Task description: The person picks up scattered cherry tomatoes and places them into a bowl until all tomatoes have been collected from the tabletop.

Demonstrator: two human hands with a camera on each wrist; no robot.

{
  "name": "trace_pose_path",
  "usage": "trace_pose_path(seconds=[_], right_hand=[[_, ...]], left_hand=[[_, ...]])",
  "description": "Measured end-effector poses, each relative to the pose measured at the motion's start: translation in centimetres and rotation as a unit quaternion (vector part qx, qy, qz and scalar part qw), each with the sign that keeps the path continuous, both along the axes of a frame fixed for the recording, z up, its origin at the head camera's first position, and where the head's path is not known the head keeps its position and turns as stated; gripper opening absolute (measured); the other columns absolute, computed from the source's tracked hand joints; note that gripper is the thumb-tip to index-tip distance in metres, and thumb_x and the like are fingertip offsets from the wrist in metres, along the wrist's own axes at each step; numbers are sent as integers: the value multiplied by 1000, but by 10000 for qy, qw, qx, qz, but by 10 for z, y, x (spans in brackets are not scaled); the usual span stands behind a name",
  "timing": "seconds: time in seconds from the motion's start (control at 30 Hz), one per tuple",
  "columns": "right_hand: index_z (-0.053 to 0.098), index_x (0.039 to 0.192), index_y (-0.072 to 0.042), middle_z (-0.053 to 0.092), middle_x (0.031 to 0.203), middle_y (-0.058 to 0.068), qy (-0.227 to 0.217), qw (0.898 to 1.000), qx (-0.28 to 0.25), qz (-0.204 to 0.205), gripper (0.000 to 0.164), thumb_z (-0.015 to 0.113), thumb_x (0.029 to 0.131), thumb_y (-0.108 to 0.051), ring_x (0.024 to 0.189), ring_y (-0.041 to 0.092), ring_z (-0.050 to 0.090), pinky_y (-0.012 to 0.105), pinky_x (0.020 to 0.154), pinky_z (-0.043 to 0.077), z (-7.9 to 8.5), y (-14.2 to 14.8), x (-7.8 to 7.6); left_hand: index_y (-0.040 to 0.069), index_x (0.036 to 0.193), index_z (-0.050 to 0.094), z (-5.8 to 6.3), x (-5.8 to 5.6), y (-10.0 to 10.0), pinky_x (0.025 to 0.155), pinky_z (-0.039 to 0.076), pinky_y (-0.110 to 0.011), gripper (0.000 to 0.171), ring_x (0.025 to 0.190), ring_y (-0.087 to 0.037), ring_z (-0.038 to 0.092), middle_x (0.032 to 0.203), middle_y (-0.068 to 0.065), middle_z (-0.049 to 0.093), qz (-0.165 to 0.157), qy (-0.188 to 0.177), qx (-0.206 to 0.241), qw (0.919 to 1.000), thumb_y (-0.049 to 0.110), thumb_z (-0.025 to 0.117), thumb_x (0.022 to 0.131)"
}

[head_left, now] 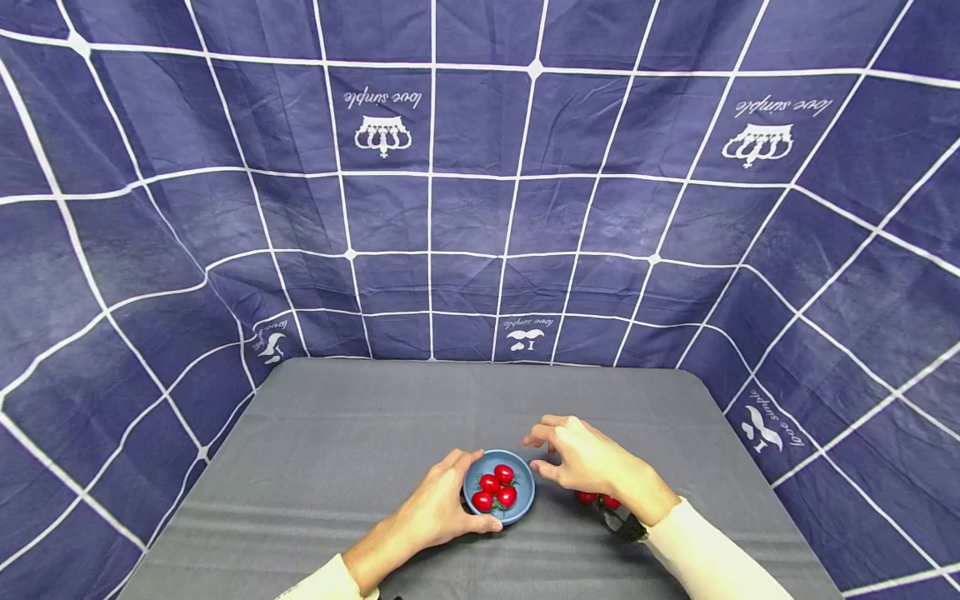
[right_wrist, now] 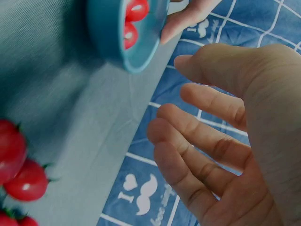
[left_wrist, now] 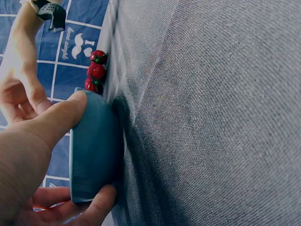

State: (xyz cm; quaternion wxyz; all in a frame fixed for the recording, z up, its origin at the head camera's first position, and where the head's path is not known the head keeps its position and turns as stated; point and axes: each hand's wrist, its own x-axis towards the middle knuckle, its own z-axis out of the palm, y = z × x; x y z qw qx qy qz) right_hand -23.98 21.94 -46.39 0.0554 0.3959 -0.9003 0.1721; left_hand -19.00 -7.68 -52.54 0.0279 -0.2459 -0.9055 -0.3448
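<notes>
A small blue bowl (head_left: 528, 503) stands on the grey cloth, with several red cherry tomatoes (head_left: 507, 497) with green stems inside it. My left hand (head_left: 444, 505) grips the bowl from the left, thumb at the near side and fingers round the far side. Just right of the bowl, my right hand (head_left: 576, 457) hovers with fingers loosely bent and nothing between them. More cherry tomatoes (right_wrist: 27, 181) lie on the cloth beneath the right wrist, partly hidden by it in the head view.
The grey cloth-covered table (head_left: 360, 433) extends around the bowl. A blue curtain with white grid lines (head_left: 480, 217) hangs behind it and along both sides. On the right wrist sits a dark strapped device (head_left: 632, 527).
</notes>
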Motion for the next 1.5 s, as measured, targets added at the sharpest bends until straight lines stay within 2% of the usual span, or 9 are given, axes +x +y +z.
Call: trace_pose_path(seconds=[0.2, 0.4, 0.63, 0.87, 1.1, 1.3, 1.5], right_hand=[[86, 124, -14, 82, 114, 2, 90, 9996, 174, -212, 29, 92, 96, -17, 86, 14, 78, 26, 79, 64, -4, 21, 7], [86, 125, -16, 80, 113, -2, -113, 9982, 379, -451, 33, 94, 93, -24, 82, 2, 69, 25, 77, 60, -8, 40, 15], [87, 122, -20, 77, 107, -8, -180, 9972, 528, -501, 38, 99, 87, -28, 81, -2, 62, 26, 70, 56, -12, 53, 23], [86, 121, -21, 77, 106, -10, -233, 9971, 570, -449, 40, 102, 84, -27, 79, -6, 60, 25, 69, 55, -16, 55, 26], [87, 119, -21, 79, 107, -9, -106, 9973, 596, -409, 41, 104, 81, -23, 85, -1, 68, 29, 70, 59, -20, 52, 25], [87, 115, -25, 79, 107, -12, -272, 9962, 663, -487, 37, 103, 82, -21, 83, -1, 67, 27, 68, 56, -23, 52, 26], [87, 111, -26, 77, 104, -11, -275, 9973, 593, -321, 33, 103, 83, -17, 82, -2, 65, 26, 68, 56, -25, 51, 26]], left_hand=[[-1, 158, 65, 2, 1, 1, 111, 64, -43, 107, 124, -31, 76, 139, -8, 74, 16, -67, 42, 10000, 46, 112, 75], [-2, 159, 64, 3, 3, 0, 110, 65, -43, 108, 124, -32, 75, 139, -9, 74, 24, -111, 47, 9999, 45, 112, 74], [-2, 159, 64, 3, 3, 0, 112, 64, -43, 108, 125, -32, 76, 139, -9, 74, 38, -95, 42, 9999, 44, 112, 74], [0, 159, 65, 0, 3, -1, 111, 64, -42, 108, 125, -29, 75, 138, -7, 74, 74, -46, -43, 10000, 47, 112, 74], [0, 159, 65, 0, 3, 0, 111, 64, -43, 108, 124, -30, 75, 138, -7, 74, 77, -43, -13, 10000, 47, 112, 74], [-2, 158, 65, 1, 2, -1, 111, 64, -44, 108, 124, -32, 76, 138, -9, 74, 38, 11, 51, 10000, 46, 113, 73], [-1, 158, 65, 2, 5, -1, 110, 64, -45, 109, 123, -34, 75, 137, -9, 74, 31, 10, 80, 10000, 47, 113, 72]])
